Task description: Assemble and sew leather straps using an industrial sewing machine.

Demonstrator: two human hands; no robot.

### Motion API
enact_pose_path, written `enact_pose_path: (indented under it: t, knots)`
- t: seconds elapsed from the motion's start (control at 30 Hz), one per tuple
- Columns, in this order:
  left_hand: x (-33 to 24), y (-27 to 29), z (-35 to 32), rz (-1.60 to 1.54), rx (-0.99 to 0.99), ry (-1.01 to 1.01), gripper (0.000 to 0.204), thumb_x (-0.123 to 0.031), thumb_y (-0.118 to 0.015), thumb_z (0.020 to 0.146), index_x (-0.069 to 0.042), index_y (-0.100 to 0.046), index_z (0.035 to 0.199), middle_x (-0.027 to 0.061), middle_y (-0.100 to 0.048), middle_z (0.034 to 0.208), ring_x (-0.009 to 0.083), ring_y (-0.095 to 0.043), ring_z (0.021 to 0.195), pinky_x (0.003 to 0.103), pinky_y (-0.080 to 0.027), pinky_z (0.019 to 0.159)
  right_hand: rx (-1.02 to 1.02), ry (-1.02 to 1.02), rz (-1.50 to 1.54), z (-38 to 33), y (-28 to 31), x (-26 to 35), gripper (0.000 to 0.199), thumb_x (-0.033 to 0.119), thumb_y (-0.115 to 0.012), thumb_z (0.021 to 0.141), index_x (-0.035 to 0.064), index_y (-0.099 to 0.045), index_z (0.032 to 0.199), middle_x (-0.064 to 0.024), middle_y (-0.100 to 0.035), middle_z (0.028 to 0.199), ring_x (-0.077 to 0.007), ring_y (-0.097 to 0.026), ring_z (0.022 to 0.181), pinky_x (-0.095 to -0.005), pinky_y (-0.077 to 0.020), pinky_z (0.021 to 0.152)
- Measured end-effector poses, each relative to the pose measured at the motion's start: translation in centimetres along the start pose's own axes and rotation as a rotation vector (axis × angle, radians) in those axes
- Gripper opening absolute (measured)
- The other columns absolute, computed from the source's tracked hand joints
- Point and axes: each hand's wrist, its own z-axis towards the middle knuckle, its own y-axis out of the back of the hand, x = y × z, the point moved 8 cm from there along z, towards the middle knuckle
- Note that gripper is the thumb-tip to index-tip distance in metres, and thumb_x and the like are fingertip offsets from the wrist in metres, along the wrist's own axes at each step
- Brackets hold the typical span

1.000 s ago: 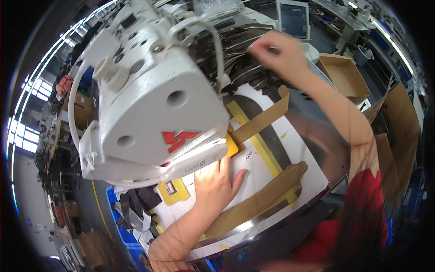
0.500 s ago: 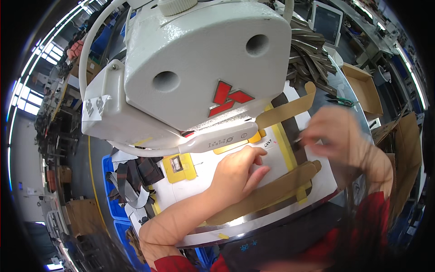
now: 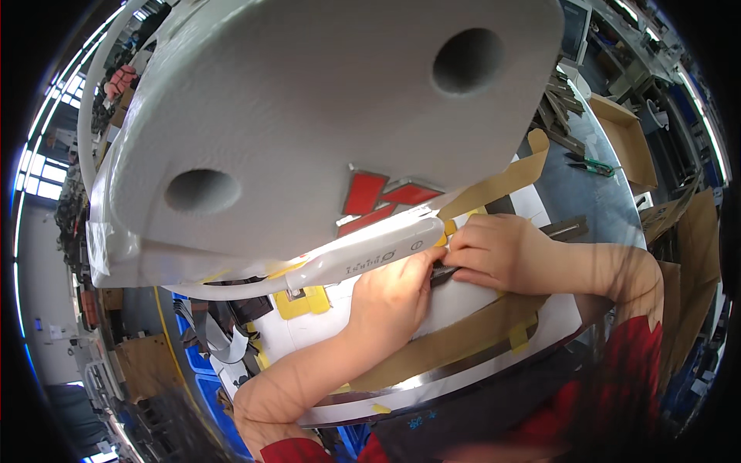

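Observation:
Close to the head of a white sewing machine (image 3: 309,139), my two hands meet at a dark strip (image 3: 443,273). The fingers of my right hand (image 3: 505,255) are closed on the strip from the right. My left hand (image 3: 390,297) pinches at its left end, thumb and fingertips together. A similar dark piece (image 3: 567,228) sticks out behind my right wrist; whether it is the same strip is hidden. Both hands rest over a white work surface (image 3: 471,302). A white lamp (image 3: 378,251) reaches just above my fingertips, and the needle area lies hidden behind the machine head.
A brown curved band (image 3: 455,339) runs along the near side, another (image 3: 502,184) behind my right hand. A yellow plate (image 3: 302,302) lies left. Green-handled snips (image 3: 593,165), more dark strips (image 3: 559,116) and a cardboard box (image 3: 624,143) are at right; blue bins (image 3: 208,393) stand lower left.
My right hand has come left and inward, from a blur at the right to the dark strip beside my left hand. The machine head looks larger, as my view has moved closer.

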Motion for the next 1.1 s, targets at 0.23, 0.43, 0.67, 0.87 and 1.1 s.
enact_pose_path:
  t: [0.23,0.43,0.67,0.87,1.1]
  knots:
    - [0.0,0.9,-0.3,0.177,-0.001,-0.047,0.042,-0.002,-0.059,0.078,-0.008,-0.056,0.120,0.0120,-0.059,0.105,0.0317,-0.056,0.094,0.040,-0.043,0.081,0.148,-0.032,-0.025,0.5,0.5,-1.7,0.016,0.015,-0.066,0.077,0.0065,-0.060,0.089,-0.0045,-0.053,0.088,-0.0213,-0.054,0.084,-0.0343,-0.0483,0.070]
    - [0.0,0.8,-0.2,0.367,-0.060,-0.107,0.037,-0.018,-0.063,0.080,-0.003,-0.056,0.113,0.0150,-0.059,0.101,0.0320,-0.056,0.093,0.041,-0.043,0.080,-0.019,0.041,-0.203,2.9,1.2,-3.8,0.014,0.014,-0.064,0.076,0.0061,-0.062,0.087,-0.0046,-0.052,0.086,-0.0211,-0.054,0.086,-0.0315,-0.0498,0.070]
    - [0.7,0.4,-0.3,0.452,0.011,-0.061,0.032,-0.022,-0.063,0.081,-0.003,-0.058,0.107,0.0133,-0.060,0.096,0.0300,-0.058,0.087,0.040,-0.045,0.076,-0.079,-0.012,-0.143,2.5,2.0,-3.0,0.012,0.010,-0.064,0.075,0.0049,-0.063,0.085,-0.0051,-0.055,0.088,-0.0220,-0.055,0.085,-0.0322,-0.0500,0.070]
    - [0.8,0.4,-0.3,0.452,0.002,-0.072,0.031,-0.021,-0.064,0.080,-0.003,-0.059,0.105,0.0121,-0.060,0.094,0.0288,-0.058,0.084,0.039,-0.047,0.072,-0.084,-0.067,-0.133,2.5,2.1,-2.8,0.008,0.009,-0.066,0.076,0.0044,-0.064,0.082,-0.0056,-0.058,0.086,-0.0236,-0.058,0.081,-0.0328,-0.0499,0.069]
    - [0.1,1.1,-0.3,0.465,-0.119,-0.175,0.015,-0.022,-0.060,0.079,-0.007,-0.059,0.082,0.0067,-0.054,0.071,0.0237,-0.055,0.066,0.037,-0.044,0.061,-0.081,-0.204,-0.074,2.6,2.3,-3.4,0.009,0.004,-0.064,0.074,0.0034,-0.061,0.082,-0.0069,-0.059,0.083,-0.0255,-0.057,0.080,-0.0355,-0.0488,0.069]
